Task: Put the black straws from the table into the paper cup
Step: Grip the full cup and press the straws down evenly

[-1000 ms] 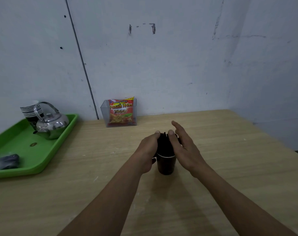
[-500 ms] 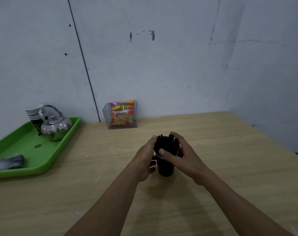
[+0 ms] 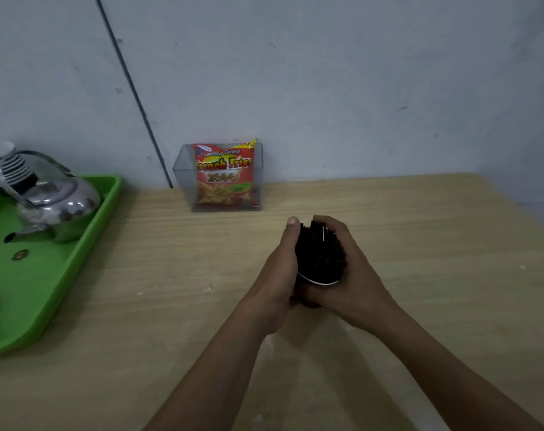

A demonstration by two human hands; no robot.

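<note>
While cupped: both hands around straws.

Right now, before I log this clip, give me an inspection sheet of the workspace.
Surface: wooden table, no loose straws seen on it.
Job's things: straws bundled upright in the cup, tops above its rim.
Clutter: green tray at the left with a kettle and stacked cups; snack bag in a clear holder by the wall.
Grippers: left hand and right hand cupped around cup and straws.
Cables: nothing seen.
Surroundings: grey wall with a dark vertical seam.
</note>
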